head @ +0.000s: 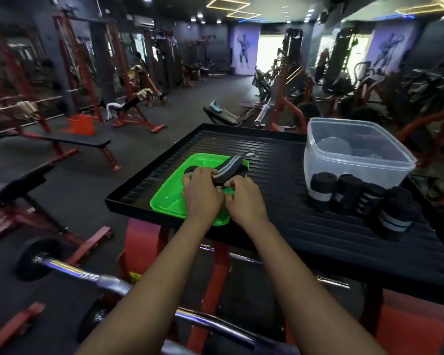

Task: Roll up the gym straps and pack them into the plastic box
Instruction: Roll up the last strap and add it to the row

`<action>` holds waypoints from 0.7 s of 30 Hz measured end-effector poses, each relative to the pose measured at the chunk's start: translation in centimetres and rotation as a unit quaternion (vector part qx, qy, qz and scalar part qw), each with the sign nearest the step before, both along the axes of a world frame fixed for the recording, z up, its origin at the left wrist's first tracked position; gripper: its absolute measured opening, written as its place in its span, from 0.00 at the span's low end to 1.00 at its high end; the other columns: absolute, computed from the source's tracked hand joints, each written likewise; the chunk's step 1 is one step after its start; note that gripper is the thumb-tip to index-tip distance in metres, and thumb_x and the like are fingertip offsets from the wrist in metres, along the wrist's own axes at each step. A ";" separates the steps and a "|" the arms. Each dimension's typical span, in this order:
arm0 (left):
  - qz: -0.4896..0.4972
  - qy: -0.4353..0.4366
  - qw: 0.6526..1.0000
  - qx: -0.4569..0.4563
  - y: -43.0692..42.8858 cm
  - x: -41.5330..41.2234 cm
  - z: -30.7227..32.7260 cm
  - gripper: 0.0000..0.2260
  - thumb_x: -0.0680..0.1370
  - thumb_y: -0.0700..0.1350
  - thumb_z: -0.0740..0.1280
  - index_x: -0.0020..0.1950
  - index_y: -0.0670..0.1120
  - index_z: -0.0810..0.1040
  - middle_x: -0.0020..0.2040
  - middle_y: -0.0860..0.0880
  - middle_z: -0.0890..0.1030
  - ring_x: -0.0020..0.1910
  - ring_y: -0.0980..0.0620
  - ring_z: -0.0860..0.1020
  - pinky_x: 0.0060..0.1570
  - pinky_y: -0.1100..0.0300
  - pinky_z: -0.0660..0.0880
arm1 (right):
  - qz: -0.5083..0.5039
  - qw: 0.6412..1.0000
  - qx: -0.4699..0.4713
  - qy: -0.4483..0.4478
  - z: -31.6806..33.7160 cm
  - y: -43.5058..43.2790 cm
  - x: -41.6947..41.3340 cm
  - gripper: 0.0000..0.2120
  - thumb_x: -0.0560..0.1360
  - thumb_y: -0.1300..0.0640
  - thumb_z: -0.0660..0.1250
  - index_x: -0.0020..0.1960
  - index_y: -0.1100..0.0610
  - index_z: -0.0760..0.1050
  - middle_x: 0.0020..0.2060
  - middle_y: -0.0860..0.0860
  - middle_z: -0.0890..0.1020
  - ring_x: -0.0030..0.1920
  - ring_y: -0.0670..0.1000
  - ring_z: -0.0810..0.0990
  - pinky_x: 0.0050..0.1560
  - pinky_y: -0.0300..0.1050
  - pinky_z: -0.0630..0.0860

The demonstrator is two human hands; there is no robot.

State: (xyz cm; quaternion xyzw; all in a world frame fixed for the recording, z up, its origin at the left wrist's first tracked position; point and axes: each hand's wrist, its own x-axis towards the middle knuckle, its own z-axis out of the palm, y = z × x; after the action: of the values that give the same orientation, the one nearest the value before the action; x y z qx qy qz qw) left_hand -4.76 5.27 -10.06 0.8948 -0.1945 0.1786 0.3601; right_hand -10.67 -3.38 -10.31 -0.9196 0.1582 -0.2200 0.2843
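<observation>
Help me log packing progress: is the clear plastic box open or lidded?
Open. The plastic box has no lid on its rim; a green lid lies apart from it on the black tray.

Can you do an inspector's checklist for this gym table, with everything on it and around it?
Surface: black ribbed tray table on red legs.
Job's things: clear plastic box at the far right, contents unclear; black rolled straps with grey bands in a row in front of it; black gym strap with grey stripes, partly rolled, over the green plastic lid.
Clutter: nothing seen.
Hands: left hand and right hand both grip the strap.
Cables: nothing seen.
Surroundings: red-framed gym benches to the left, chrome barbell low in front, weight machines behind.
</observation>
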 end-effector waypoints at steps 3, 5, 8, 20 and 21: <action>0.028 0.053 0.993 0.099 0.8 1.7 -0.2 0.26 0.72 0.44 0.69 0.69 0.51 0.69 0.74 0.46 0.63 0.73 0.37 0.57 0.68 0.40 0.60 | 0.030 0.997 -0.039 0.053 -0.3 0.6 0.8 0.17 0.77 0.57 0.64 0.65 0.56 0.73 0.61 0.57 0.75 0.63 0.59 0.72 0.59 0.51 0.71; 0.000 0.089 0.988 0.125 1.0 2.9 -0.5 0.29 0.72 0.47 0.69 0.72 0.51 0.65 0.76 0.41 0.57 0.73 0.36 0.59 0.70 0.43 0.59 | 0.043 0.993 -0.073 0.077 -0.5 0.6 1.0 0.19 0.77 0.57 0.64 0.68 0.55 0.71 0.62 0.56 0.75 0.64 0.58 0.72 0.60 0.52 0.73; -0.013 0.114 0.988 0.104 1.0 3.3 -0.7 0.24 0.73 0.43 0.68 0.68 0.48 0.69 0.72 0.41 0.59 0.63 0.34 0.69 0.64 0.47 0.66 | 0.046 0.989 -0.102 0.094 -0.7 0.4 1.1 0.20 0.77 0.59 0.63 0.69 0.55 0.70 0.62 0.56 0.75 0.64 0.58 0.71 0.61 0.52 0.73; -0.043 0.247 0.940 -0.233 -0.3 0.0 1.5 0.25 0.69 0.41 0.68 0.65 0.42 0.69 0.61 0.42 0.74 0.54 0.45 0.76 0.49 0.60 0.75 | -0.063 0.971 0.229 -0.030 1.3 0.2 0.1 0.19 0.81 0.50 0.57 0.69 0.57 0.67 0.64 0.59 0.77 0.64 0.59 0.75 0.58 0.47 0.69; -0.080 0.299 0.910 -0.275 -0.6 -0.5 1.7 0.22 0.69 0.40 0.68 0.62 0.42 0.71 0.57 0.42 0.77 0.49 0.47 0.79 0.40 0.59 0.78 | -0.087 0.956 0.277 -0.046 1.5 0.1 -0.1 0.19 0.81 0.49 0.58 0.69 0.56 0.67 0.63 0.57 0.77 0.62 0.59 0.76 0.59 0.48 0.70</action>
State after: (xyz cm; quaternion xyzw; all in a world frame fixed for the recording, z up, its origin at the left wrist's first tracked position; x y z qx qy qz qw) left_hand -5.25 4.65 -8.37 0.7530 -0.0922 -0.0799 0.6466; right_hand -10.80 -3.33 -8.81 -0.7764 0.2791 -0.2333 0.5147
